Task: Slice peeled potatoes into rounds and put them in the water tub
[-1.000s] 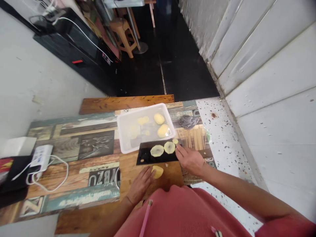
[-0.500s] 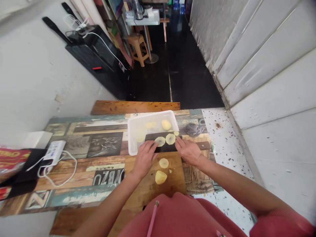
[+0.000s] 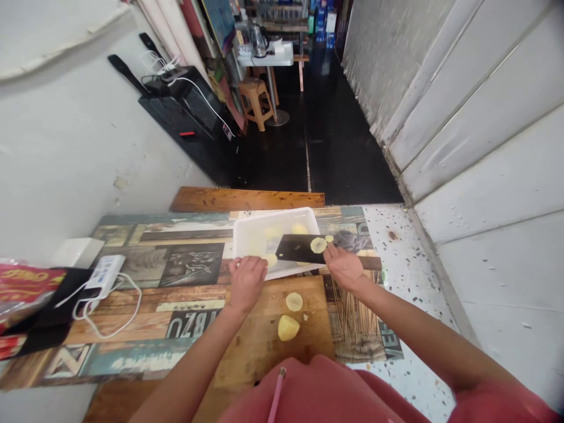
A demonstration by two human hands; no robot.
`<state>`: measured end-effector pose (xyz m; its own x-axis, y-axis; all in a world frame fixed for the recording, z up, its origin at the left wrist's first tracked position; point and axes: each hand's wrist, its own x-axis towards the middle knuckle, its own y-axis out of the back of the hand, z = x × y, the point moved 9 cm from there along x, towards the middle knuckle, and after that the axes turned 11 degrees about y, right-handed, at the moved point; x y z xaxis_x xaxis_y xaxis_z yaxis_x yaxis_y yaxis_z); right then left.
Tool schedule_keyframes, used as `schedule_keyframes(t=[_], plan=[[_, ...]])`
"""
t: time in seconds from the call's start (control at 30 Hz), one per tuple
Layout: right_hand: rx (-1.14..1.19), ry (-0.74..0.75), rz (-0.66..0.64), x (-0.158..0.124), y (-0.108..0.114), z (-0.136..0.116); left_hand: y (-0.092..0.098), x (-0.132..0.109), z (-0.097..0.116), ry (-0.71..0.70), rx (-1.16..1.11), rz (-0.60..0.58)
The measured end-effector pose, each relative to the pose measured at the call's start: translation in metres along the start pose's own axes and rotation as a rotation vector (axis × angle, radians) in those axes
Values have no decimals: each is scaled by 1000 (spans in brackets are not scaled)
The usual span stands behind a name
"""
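Observation:
My right hand [image 3: 346, 267] grips the handle of a black cleaver [image 3: 299, 249], held flat over the white tray [image 3: 247, 235]. One potato slice [image 3: 318, 245] and a small bit lie on the blade. My left hand [image 3: 245, 277] has its fingers curled over the tray's front rim, and another slice [image 3: 270, 259] lies in the tray right by its fingertips. Pale potato pieces [image 3: 299, 229] sit further back in the tray. On the wooden cutting board [image 3: 259, 341] in front of me lie a potato half [image 3: 288, 327] and a loose slice [image 3: 294, 301].
Thin wooden skewers [image 3: 352, 308] lie right of the board, with a grey cloth [image 3: 351, 239] behind the cleaver. A white power strip [image 3: 102, 275] with its cable, a black item and a red packet [image 3: 20, 285] sit at the far left. The table's right end is speckled stone [image 3: 409, 282].
The cleaver has swung further over the tray and carries fewer slices. My left hand left the blade and came back to the tray's front rim. The camera has tilted upward.

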<state>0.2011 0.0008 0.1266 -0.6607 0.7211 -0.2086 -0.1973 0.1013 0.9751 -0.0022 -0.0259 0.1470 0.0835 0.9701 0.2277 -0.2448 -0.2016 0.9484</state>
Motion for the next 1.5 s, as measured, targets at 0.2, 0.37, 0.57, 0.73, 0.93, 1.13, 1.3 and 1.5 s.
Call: schedule_keyframes(t=[0.2,0.37,0.57,0.73,0.93,1.13,1.3,1.5], plan=[[-17,49,7,2,0,-5,-32,36,-26,265,-75,-163],[-9,108,69,5,6,-25,-40,17,71,-258,-336,-344],[-2,140,52,10,14,-39,-45,8,90,-209,-280,-336],[7,41,30,14,19,-18,-25,-9,74,-385,-180,-124],[-12,14,29,17,26,-3,1,5,58,-335,-215,88],[22,73,43,25,29,-28,-13,17,85,-473,-204,-13],[53,80,17,27,26,-32,-21,15,78,-455,-209,-67],[48,40,-2,27,21,-27,-13,7,76,-484,-195,-49]])
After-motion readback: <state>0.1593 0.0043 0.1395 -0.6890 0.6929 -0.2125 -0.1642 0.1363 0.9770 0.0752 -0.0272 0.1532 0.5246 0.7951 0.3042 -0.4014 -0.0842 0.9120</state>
